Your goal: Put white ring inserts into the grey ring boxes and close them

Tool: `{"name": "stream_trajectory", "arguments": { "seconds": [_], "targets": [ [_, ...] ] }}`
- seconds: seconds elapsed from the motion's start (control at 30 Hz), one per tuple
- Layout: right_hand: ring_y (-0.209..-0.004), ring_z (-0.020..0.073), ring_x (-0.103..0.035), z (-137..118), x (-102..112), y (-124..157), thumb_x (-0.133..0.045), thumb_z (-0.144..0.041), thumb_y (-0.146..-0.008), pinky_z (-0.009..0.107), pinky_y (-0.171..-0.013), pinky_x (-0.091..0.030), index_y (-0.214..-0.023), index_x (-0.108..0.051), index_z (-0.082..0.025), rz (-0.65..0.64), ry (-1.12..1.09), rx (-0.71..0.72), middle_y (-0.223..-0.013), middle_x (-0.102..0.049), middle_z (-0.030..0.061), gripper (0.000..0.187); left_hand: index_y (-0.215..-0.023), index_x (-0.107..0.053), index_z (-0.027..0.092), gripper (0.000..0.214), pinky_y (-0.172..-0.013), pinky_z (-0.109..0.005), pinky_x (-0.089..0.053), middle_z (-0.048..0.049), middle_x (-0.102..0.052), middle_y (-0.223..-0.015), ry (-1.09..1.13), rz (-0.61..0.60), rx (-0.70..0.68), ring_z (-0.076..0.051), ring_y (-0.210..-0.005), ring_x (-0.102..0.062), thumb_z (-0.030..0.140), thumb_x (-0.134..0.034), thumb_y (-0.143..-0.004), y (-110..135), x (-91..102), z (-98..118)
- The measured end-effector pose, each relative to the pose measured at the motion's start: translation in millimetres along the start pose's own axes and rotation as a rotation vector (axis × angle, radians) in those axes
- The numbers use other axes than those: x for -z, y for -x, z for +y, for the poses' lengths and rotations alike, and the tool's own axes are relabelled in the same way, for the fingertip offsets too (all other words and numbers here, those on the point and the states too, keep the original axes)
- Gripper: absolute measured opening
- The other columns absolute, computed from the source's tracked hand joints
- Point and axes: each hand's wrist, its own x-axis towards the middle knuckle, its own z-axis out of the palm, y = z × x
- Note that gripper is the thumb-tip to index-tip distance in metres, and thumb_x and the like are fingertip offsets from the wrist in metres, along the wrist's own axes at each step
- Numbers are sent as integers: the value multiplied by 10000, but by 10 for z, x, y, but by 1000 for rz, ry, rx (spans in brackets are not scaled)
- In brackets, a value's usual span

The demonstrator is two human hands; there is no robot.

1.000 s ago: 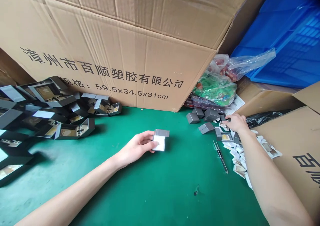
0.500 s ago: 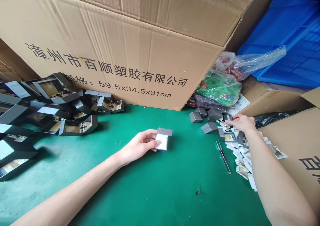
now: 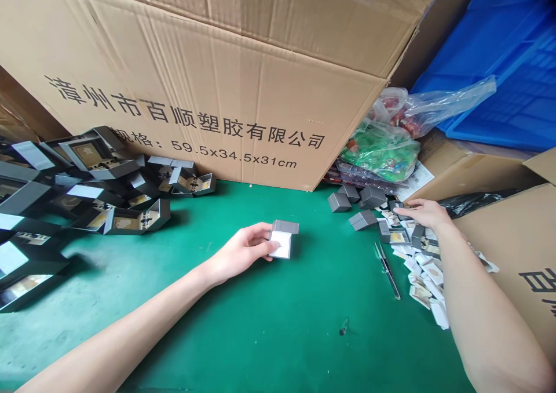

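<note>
My left hand (image 3: 241, 251) grips the near edge of a small open grey jewellery box (image 3: 283, 238), its fingertips on the white insert (image 3: 280, 244) and its lid standing up at the far side. My right hand (image 3: 425, 214) reaches over a scatter of small grey boxes (image 3: 361, 197), fingertips at a dark box edge; I cannot tell whether it holds anything. White and beige paper cards (image 3: 421, 274) lie beneath and beside that forearm. Steel tweezers (image 3: 387, 270) lie on the green mat (image 3: 321, 335) left of the cards.
Open dark grey boxes with beige inserts (image 3: 125, 222) are heaped at the left. A large printed cardboard carton (image 3: 195, 86) stands behind the mat. Plastic bags (image 3: 377, 149), a blue crate (image 3: 499, 62) and more cardboard fill the right.
My right hand has shifted slightly right and lower over the small boxes. My left hand and its box have barely moved, and the view has settled slightly.
</note>
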Motion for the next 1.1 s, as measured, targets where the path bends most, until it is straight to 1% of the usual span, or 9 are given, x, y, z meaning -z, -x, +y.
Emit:
{"name": "stream_trajectory", "arguments": {
  "seconds": [0.1, 0.17, 0.33, 0.4, 0.53, 0.73, 0.9, 0.97, 1.1],
  "targets": [
    [-617, 175, -525, -42, 133, 58, -952, -356, -390, 414, -727, -379, -673, -737, -166, -81, 24, -128, -716, -683, 98, 403, -1142, -667, 185, 320, -763, -277, -531, -45, -730, -1061, 3, -2, -8, -173, -926, -658, 344, -728, -871, -1, -2, 0],
    [-673, 183, -536, -38, 239, 147, -928, -368, -497, 410, -725, -382, -759, -736, -179, 2, -123, -229, -815, -689, 100, 376, -1142, -669, 189, 322, -761, -281, -534, -44, -732, -1059, 2, -5, -14, -177, -925, -661, 346, -729, -868, -3, -4, -3],
    [-666, 152, -502, 77, 382, 477, -476, -555, -939, 325, -554, -353, -934, -601, -204, 123, -997, -270, -948, -588, 91, 373, -1142, -672, 181, 352, -766, -295, -533, -55, -735, -1072, -30, 0, -14, -188, -931, -663, 367, -741, -852, -11, -19, -9],
    [-700, 155, -517, 150, 349, 629, -322, -630, -972, 293, -517, -355, -998, -576, -218, 74, -1302, -221, -962, -530, 78, 485, -1154, -665, 174, 380, -770, -303, -535, -63, -736, -1079, -43, 15, -10, -192, -929, -662, 377, -746, -844, -14, -25, -8],
    [-774, 185, -524, 304, 201, 883, -409, -706, -904, 297, -513, -425, -1125, -546, -238, 15, -1568, -212, -1001, -483, 82, 535, -1181, -647, 161, 426, -775, -311, -541, -80, -735, -1099, -54, 33, -8, -198, -935, -662, 387, -751, -835, -15, -24, -5],
    [-1012, 255, -570, 385, 204, 983, -529, -537, -800, 415, -758, -582, -1068, -554, -247, 66, -1369, -92, -1139, -504, 112, 396, -1187, -650, 169, 409, -789, -323, -541, -81, -741, -1110, -62, 12, -11, -217, -974, -671, 381, -733, -848, -7, -20, 4],
    [-1158, 255, -637, 261, 236, 930, -289, -440, -970, 472, -893, -561, -1281, -397, -287, 312, -874, -349, -1272, -519, 156, 362, -1161, -659, 166, 412, -785, -341, -545, -86, -738, -1099, -79, 34, -6, -224, -957, -671, 403, -738, -834, 1, -47, 27],
    [-1116, 225, -679, 229, 227, 899, -313, -431, -991, 445, -894, -564, -1320, -325, -329, 434, -803, -416, -1258, -533, 138, 345, -1153, -665, 170, 417, -781, -339, -548, -85, -740, -1095, -83, 38, -9, -226, -953, -675, 415, -744, -826, 4, -54, 33],
    [-1089, 193, -704, 208, 222, 876, -227, -474, -1016, 417, -889, -582, -1315, -320, -340, 463, -723, -410, -1203, -549, 113, 341, -1142, -672, 174, 412, -782, -332, -550, -78, -745, -1078, -71, 42, -8, -219, -942, -681, 414, -756, -818, 6, -55, 34]
  ]
}}
